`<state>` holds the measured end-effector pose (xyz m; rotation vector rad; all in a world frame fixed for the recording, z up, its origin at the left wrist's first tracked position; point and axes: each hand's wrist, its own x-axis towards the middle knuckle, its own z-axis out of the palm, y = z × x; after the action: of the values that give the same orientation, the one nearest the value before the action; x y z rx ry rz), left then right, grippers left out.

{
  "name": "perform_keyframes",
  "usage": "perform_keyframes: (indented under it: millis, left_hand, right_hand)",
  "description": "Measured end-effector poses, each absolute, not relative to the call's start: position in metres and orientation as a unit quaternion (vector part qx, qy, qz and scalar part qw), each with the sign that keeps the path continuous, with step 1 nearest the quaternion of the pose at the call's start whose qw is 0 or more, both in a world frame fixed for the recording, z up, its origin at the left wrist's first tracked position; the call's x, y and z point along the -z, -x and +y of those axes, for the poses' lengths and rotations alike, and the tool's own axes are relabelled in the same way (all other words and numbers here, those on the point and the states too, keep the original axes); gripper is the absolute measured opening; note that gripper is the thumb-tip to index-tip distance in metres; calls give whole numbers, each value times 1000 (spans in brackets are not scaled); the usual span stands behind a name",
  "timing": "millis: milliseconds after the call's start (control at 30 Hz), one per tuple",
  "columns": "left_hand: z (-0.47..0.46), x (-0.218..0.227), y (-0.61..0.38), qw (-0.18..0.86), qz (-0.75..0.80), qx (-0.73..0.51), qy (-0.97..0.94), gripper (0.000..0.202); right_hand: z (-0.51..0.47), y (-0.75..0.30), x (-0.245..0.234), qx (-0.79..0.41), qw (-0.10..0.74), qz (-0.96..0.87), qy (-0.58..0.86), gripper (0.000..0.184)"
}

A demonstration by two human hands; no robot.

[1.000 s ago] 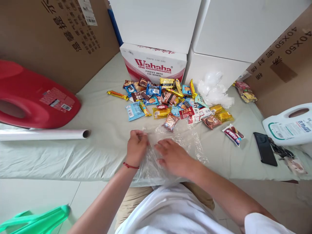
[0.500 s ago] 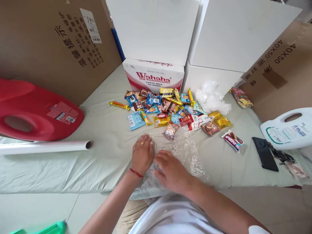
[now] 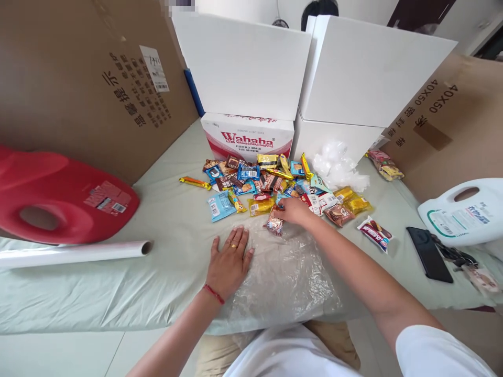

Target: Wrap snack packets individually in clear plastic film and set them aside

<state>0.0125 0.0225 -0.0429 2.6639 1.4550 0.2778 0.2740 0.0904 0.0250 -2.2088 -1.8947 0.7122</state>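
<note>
My left hand [image 3: 229,262] lies flat with fingers spread, at the left edge of a clear plastic bag [image 3: 286,272] on the cloth. My right hand [image 3: 294,211] reaches over the bag's far edge, its fingers closed on a brown wrapped snack packet [image 3: 274,224]. Beyond it spreads a pile of wrapped snacks in many colours, among them a light blue packet [image 3: 221,206], a yellow packet [image 3: 261,206] and a brown packet [image 3: 340,214]. A dark red and white snack packet [image 3: 374,234] rests apart on the right.
White boxes [image 3: 243,68] and a Wahaha carton [image 3: 247,136] stand behind the snacks, beside crumpled white plastic [image 3: 338,166]. To the left are a red jug [image 3: 78,193] and a white roll [image 3: 74,254]. A phone [image 3: 428,254] and white detergent bottle [image 3: 463,214] are at right.
My right hand has moved forward from the bag to the brown snack packet and closed on it. My left hand has flattened, fingers spread. The view has tilted up slightly.
</note>
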Motion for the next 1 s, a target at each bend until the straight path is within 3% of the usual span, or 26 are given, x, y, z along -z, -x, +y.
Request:
perform_keyframes:
  millis: [167,300,433,533,733,1000]
  left_hand:
    - [29,39,-5,67,449,-74,-888,56]
    - [33,37,1,73,433,-76,-895,55]
    - [36,39,4,76,430,-83,-896,55]
    - [41,39,7,88,420,-89,-899,54]
    - [52,40,12,123,415,-84,-898,57]
    - [50,39,9,128,425,-86,-892,56]
  right_hand:
    - [89,-286,-18,-323,144,-608,711,21]
    - [76,-314,-23,-344,246,-574,701,30]
    - [53,-349,-33,-301,405,-525,685,43]
    - [31,-363,-46,-208,484,-510,680,39]
    - [-4,-313,-78,-67,381,-749,538,10]
    - [-29,-262,-20,-48,174,-926,333,28]
